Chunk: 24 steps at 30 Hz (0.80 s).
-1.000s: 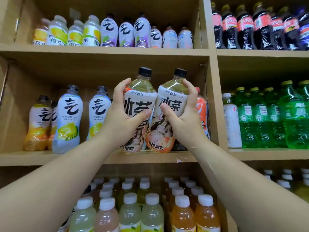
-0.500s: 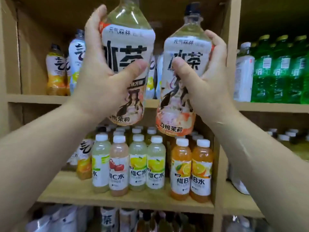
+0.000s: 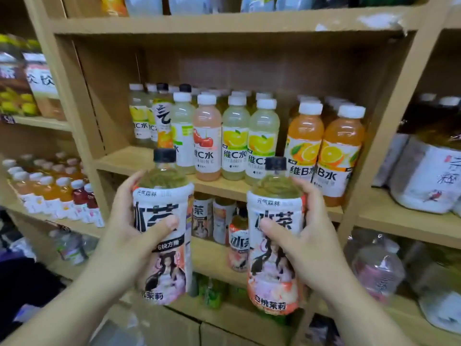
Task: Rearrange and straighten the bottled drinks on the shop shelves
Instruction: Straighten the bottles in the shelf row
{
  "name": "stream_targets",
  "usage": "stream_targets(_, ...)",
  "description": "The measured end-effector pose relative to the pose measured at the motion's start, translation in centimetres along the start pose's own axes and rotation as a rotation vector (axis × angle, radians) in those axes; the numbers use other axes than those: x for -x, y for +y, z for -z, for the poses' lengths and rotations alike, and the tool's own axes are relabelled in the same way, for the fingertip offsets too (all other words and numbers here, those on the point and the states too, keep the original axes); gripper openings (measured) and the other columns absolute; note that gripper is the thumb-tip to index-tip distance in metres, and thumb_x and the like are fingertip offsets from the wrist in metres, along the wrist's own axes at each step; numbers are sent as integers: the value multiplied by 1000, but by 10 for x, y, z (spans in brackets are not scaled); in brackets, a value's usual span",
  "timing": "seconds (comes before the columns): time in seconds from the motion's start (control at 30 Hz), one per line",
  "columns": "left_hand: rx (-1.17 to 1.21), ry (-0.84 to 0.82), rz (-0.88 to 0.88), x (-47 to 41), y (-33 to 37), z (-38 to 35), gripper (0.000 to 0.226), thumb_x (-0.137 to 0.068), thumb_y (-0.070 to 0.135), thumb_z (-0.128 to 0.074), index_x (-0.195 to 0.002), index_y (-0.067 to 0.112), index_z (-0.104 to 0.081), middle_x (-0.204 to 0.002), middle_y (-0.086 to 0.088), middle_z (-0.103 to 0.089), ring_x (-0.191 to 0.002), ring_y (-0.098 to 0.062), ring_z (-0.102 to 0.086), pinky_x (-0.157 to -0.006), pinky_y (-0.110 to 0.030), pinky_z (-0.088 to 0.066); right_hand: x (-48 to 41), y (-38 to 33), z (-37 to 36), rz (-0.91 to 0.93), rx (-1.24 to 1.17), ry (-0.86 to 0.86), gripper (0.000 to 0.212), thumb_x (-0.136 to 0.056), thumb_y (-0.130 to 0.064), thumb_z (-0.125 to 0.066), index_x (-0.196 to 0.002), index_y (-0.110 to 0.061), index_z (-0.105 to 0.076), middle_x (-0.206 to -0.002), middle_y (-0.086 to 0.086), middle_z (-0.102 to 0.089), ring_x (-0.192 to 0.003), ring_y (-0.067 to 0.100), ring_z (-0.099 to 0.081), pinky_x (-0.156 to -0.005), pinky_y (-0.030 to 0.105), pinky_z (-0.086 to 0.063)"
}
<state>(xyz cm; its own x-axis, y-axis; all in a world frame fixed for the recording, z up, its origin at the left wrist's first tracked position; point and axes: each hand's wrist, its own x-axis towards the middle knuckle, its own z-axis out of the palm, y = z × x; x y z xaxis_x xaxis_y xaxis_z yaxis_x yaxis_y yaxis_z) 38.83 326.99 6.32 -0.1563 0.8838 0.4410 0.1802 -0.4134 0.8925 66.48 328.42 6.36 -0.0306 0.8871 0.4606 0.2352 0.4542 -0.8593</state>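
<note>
The left hand (image 3: 129,236) comes up from the lower left. Its fingers curl behind the left tea bottle (image 3: 159,196) and its thumb lies across the label. The bottle is held upright in the air, with its black cap in front of the vitamin-drink shelf (image 3: 117,161) and its body hanging below that board. The right hand (image 3: 314,243) mirrors this grip on the right tea bottle (image 3: 274,270), which is held slightly lower and well apart from the first.

Half a second ago both bottles were raised before the shelf above the vitamin-drink shelf. Now they have come down past it.

The shelving is plain wood. On the vitamin-drink shelf stand the pale white-capped bottles (image 3: 235,136) and, further right, the orange bottles (image 3: 304,141). Under it, more tea bottles (image 3: 238,243) stand between the two that are held. Left of it is a bay of small bottles (image 3: 50,188). Right of it are large blurred jugs (image 3: 429,176).
</note>
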Motion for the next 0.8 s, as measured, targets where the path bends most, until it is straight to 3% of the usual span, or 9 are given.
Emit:
stream_targets(0.07,7,-21,138,13,-22,5,77,-76,32,-87,-133,59,-45,-123,24,-68,-112,-4,-68,-96,-41,-52,12,20,-11,-89,29,-49,76,-78,-19,-87,-130,-48,-40,-112,-33,-66,-106,-12,-63,-83,5,-47)
stream_targets(0.17,18,-3,298,28,-62,17,73,-75,33,-89,-131,56,-49,-120,18,-71,-109,-11,-71,-99,-51,-53,24,50,-29,-217,85,-102,79,-75,-30,-90,-127,-60,-38,-123,-28,-62,-110,-10,-61,-93,17,-50)
stream_targets(0.3,-50,-33,388,21,-109,26,64,-70,39,-88,-121,50,-51,-110,24,-73,-100,-3,-72,-94,-41,-55,26,84,-58,-317,134,-85,87,-71,-36,-92,-134,-57,-37,-133,-25,-57,-117,-8,-58,-105,30,-50)
stream_targets(0.4,-139,-67,428,3,-150,35,70,-62,56,-91,-120,42,-54,-110,16,-74,-100,-7,-72,-92,-45,-56,21,102,-84,-367,195,-108,89,-70,-43,-91,-136,-58,-33,-142,-22,-51,-128,1,-52,-110,32,-44)
stream_targets(0.5,-189,-149,412,-24,-190,44,72,-62,32,-96,-116,54,-54,-109,22,-71,-99,-4,-71,-91,-40,-56,6,114,-114,-396,238,-119,91,-74,-46,-88,-144,-54,-30,-147,-22,-45,-134,3,-45,-114,33,-39)
stream_targets(0.6,-215,-257,410,-54,-220,52,76,-65,13,-94,-114,53,-52,-104,32,-69,-95,6,-68,-88,-31,-55,-11,125,-148,-413,287,-96,95,-78,-44,-86,-152,-44,-27,-149,-27,-39,-135,-2,-39,-112,20,-33)
stream_targets(0.67,-232,-319,419,-73,-237,59,79,-58,24,-97,-120,48,-54,-108,22,-72,-97,1,-69,-90,-34,-56,-21,131,-168,-448,294,-75,93,-78,-37,-87,-149,-44,-28,-138,-36,-40,-126,-9,-41,-102,5,-31)
stream_targets(0.7,-241,-340,421,-81,-246,62,82,-53,30,-96,-122,46,-54,-110,17,-72,-99,-2,-69,-92,-37,-56,-26,135,-177,-470,301,-58,95,-78,-34,-88,-151,-42,-28,-136,-36,-41,-126,-8,-42,-101,4,-32)
stream_targets(0.8,-263,-394,430,-105,-266,71,78,-51,33,-95,-118,43,-57,-108,13,-74,-98,-5,-70,-92,-43,-58,-36,146,-202,-520,326,9,97,-77,-28,-89,-153,-38,-29,-147,-20,-45,-136,3,-42,-114,25,-37)
